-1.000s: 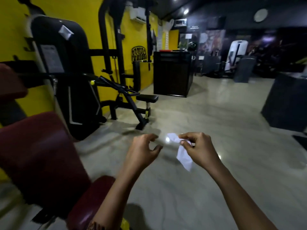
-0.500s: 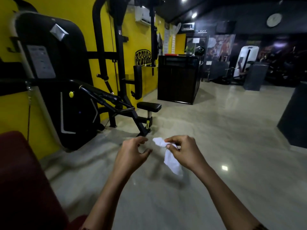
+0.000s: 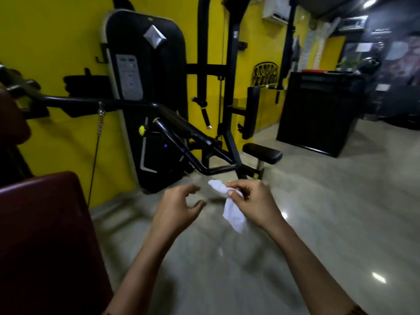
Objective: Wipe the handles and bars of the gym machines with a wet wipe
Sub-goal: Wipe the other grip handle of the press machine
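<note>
A crumpled white wet wipe (image 3: 230,208) hangs from my right hand (image 3: 252,202), which pinches it between thumb and fingers at chest height over the floor. My left hand (image 3: 179,206) hovers just left of the wipe with curled fingers, holding nothing and a small gap away from it. Ahead stands a black gym machine with a long black bar (image 3: 75,102) running from the left and padded black handles (image 3: 193,133) sloping down toward its frame. Both hands are short of the handles and below them.
A dark red padded seat back (image 3: 45,235) fills the lower left. The machine's black weight-stack cover (image 3: 145,87) stands against the yellow wall. A small black seat pad (image 3: 262,152) and a black cabinet (image 3: 318,112) lie further right. Glossy grey floor spreads to the right.
The view has swung left and closer to the black machine, so its bar and handles now sit nearer. Both hands stay together, the right still pinching the wipe.
</note>
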A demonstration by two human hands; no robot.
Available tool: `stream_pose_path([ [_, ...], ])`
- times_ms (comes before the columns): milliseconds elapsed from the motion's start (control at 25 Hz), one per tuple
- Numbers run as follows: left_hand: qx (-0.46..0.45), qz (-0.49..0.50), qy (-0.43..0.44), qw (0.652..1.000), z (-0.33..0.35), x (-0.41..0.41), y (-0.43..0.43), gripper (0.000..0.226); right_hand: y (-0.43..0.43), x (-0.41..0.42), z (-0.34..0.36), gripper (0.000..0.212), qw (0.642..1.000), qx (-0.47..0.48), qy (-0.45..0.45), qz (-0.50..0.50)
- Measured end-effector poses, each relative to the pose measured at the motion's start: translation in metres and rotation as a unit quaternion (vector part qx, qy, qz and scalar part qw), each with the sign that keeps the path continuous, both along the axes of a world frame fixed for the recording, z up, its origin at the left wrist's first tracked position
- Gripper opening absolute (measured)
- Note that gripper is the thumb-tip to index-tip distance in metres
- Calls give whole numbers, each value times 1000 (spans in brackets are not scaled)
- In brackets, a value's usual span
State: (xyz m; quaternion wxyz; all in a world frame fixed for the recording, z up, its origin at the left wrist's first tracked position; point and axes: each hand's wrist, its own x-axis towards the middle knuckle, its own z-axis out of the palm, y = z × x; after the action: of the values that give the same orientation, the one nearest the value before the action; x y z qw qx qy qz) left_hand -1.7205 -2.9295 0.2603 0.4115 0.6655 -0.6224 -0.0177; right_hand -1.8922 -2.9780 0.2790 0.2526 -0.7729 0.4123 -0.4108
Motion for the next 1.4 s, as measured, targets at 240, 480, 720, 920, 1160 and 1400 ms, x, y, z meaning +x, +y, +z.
stream_pose_path([
  [240,-26,116,-26,993,27,56,-84,34,-122,74,32,21,991,-57,-36,116],
  [480,-66,195,-63,976,44,114,-117,34,-190,166,44,34,965,-181,-8,189],
  [720,-34,187,-74,979,38,162,-143,59,-208,231,29,42,946,-197,48,254],
  [920,-7,113,-73,991,23,185,-172,79,-208,207,27,43,938,-130,-19,320],
  [1160,-96,90,-26,991,6,188,-179,65,-201,192,6,43,946,-172,-9,273],
  [1400,-106,87,-29,990,2,191,-179,64,-199,206,17,42,936,-233,50,260],
])
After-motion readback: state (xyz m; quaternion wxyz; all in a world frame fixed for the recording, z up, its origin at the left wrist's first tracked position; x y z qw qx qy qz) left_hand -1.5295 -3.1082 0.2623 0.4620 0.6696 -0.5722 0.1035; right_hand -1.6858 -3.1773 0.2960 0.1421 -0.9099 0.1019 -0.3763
